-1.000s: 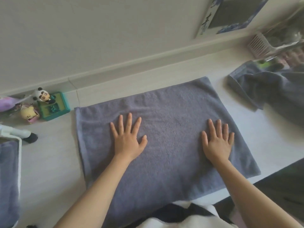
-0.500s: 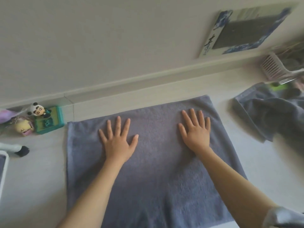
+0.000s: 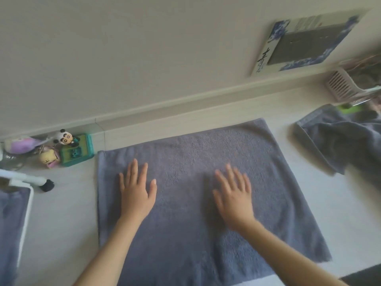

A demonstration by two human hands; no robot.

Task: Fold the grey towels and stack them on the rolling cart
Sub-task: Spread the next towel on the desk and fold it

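At table centre lies the flat grey terry towel (image 3: 206, 193), spread on the pale tabletop (image 3: 61, 213). We rest our left hand (image 3: 137, 195) and right hand (image 3: 235, 201) on it, fingers straight and spread, gripping nothing. We judge this the smoothing step; next, pinch one short edge and fold it across. Long axis runs roughly 9 to 3 o'clock, tilted slightly anticlockwise.
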